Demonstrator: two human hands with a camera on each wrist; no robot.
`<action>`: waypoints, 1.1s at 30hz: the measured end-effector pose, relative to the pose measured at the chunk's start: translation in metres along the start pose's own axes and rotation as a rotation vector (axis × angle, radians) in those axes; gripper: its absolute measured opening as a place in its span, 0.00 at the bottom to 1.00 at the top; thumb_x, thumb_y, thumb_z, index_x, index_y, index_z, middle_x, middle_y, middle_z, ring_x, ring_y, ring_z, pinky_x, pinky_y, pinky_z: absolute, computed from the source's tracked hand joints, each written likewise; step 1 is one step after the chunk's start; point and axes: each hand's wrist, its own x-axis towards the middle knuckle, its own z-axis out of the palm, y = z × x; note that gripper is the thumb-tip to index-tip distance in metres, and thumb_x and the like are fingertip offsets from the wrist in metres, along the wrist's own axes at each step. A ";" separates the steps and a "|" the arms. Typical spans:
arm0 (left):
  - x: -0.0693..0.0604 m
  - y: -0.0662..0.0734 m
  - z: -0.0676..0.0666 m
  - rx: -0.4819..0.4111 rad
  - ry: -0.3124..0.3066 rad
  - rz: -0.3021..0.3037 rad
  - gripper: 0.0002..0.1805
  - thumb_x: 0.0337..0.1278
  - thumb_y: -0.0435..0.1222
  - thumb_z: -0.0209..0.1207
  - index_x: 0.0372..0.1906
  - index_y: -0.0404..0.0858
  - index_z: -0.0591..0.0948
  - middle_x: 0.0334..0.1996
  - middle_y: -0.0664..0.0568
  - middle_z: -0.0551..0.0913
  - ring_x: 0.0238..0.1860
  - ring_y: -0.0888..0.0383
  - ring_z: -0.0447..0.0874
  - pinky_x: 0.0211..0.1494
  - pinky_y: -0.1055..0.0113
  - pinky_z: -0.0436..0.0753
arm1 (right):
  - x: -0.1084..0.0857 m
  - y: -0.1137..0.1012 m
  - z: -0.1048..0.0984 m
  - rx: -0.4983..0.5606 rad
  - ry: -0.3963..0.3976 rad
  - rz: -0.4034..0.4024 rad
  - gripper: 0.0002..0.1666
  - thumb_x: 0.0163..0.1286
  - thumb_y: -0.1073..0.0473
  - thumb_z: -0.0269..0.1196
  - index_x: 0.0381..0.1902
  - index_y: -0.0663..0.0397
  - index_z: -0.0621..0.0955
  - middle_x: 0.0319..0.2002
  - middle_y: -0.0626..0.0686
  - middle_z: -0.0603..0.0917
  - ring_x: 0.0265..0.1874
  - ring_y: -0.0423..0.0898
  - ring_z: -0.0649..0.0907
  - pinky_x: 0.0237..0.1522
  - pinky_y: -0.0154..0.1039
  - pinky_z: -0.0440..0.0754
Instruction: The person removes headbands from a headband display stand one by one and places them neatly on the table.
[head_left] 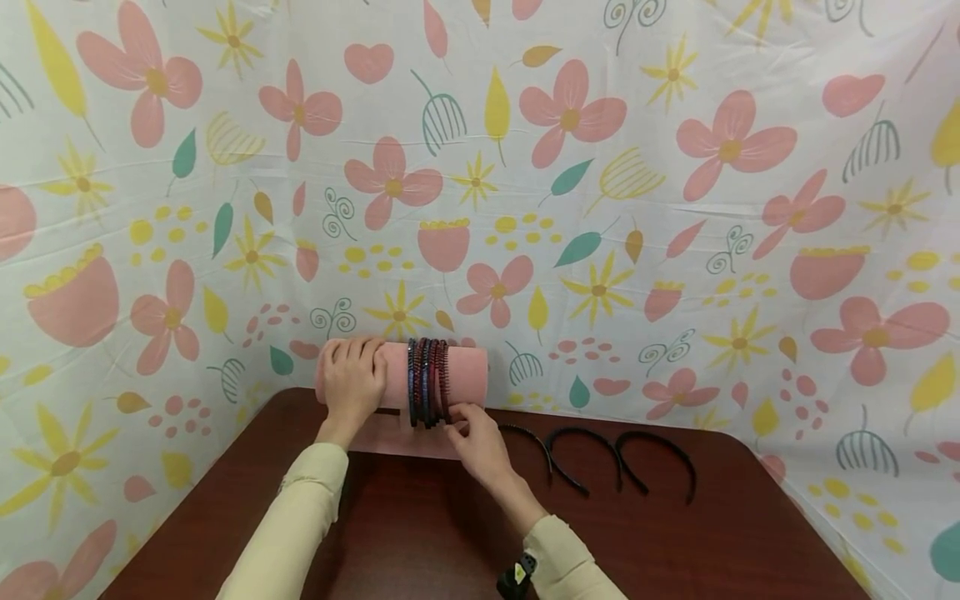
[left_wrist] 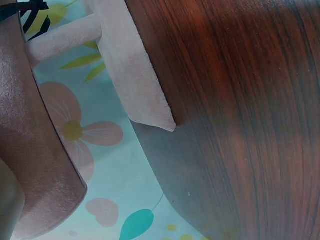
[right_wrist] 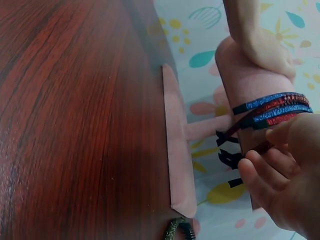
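Note:
A pink plush headband stand with a horizontal roll stands at the back of the table. My left hand grips the roll's left end, fingers curled over its top. Around the roll's middle sit several glittery headbands, blue and red, with dark open ends hanging below. At the rightmost of these, my right hand pinches a dark red headband near its lower end. The stand's flat base and short post show in the right wrist view. In the left wrist view the roll hides the left fingers.
Right of the stand, several dark headbands lie in a row on the brown wooden table. A flower-print cloth hangs behind the table. One headband end shows beside the base.

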 end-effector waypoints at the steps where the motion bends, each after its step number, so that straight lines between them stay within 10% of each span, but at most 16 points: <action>1: 0.000 0.000 0.000 0.004 -0.007 -0.002 0.19 0.71 0.42 0.45 0.45 0.39 0.85 0.44 0.44 0.85 0.48 0.44 0.80 0.66 0.45 0.67 | 0.000 0.000 -0.001 -0.007 0.018 -0.003 0.13 0.70 0.59 0.63 0.51 0.53 0.82 0.48 0.52 0.84 0.42 0.46 0.84 0.39 0.38 0.82; 33: -0.001 -0.001 0.001 0.002 -0.014 -0.006 0.18 0.71 0.42 0.45 0.45 0.40 0.85 0.44 0.45 0.84 0.48 0.45 0.80 0.66 0.46 0.65 | -0.005 0.027 -0.039 -0.115 0.202 0.023 0.14 0.68 0.56 0.66 0.50 0.51 0.84 0.43 0.50 0.87 0.39 0.46 0.86 0.37 0.41 0.83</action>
